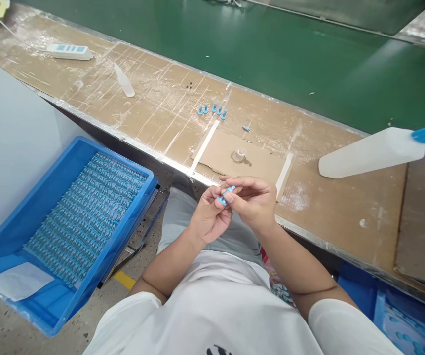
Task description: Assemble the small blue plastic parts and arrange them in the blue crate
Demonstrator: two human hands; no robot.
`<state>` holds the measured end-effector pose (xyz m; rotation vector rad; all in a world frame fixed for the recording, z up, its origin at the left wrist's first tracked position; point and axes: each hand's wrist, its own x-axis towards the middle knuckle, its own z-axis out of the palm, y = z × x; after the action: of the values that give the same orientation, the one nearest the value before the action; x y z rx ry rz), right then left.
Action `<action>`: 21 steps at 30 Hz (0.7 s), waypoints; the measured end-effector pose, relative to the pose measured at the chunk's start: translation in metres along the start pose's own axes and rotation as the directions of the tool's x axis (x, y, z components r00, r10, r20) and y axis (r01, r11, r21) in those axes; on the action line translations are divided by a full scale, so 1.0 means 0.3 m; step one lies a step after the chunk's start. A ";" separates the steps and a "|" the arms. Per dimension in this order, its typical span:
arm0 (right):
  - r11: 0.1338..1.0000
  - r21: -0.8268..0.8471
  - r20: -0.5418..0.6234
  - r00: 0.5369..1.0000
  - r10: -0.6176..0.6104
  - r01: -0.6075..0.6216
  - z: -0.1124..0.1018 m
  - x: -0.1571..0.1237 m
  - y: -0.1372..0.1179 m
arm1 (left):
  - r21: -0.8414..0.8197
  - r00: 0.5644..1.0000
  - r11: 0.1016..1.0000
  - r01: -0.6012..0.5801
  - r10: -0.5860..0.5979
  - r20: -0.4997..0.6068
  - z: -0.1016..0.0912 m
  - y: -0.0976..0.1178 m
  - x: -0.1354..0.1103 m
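Just past the bench's near edge, both my hands meet on one small blue part with a flat round base and a narrow stem. My left hand pinches it near the base. The fingers of my right hand close on its upper end; its exact kind I cannot make out. Beyond my hands, a small clear cup sits on a cardboard sheet, with a wet spot beside it. Farther back stand several similar blue parts, and a single small blue piece lies to their right.
A blue crate at left holds many rows of blue parts and a white paper. On the bench are a white squeeze bottle, a power strip and a large white bottle. A green belt runs behind.
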<state>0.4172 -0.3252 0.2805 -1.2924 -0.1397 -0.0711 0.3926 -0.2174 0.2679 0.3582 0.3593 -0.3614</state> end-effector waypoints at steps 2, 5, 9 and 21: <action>0.998 0.005 -0.041 0.997 0.058 -0.058 0.014 0.000 0.000 | 0.001 1.000 1.000 -0.009 0.009 -0.019 0.000 0.007 0.006; 0.993 0.018 -0.069 0.990 0.120 -0.119 0.023 0.008 -0.007 | 0.017 1.000 1.000 -0.019 0.019 -0.014 -0.001 0.015 0.012; 0.999 -0.032 -0.110 0.994 0.008 -0.012 -0.011 0.079 -0.032 | 0.019 0.999 0.999 -0.031 0.030 0.034 -0.008 0.027 0.024; 0.357 -0.933 -0.017 0.987 -0.160 0.042 -0.270 0.739 0.147 | 0.115 0.996 0.993 -0.034 0.043 -0.073 -0.048 0.070 0.064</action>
<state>0.6474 -0.3853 0.2484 -2.4674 -0.0791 -0.3800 0.4140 -0.1985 0.2534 0.4903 0.4056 -0.3318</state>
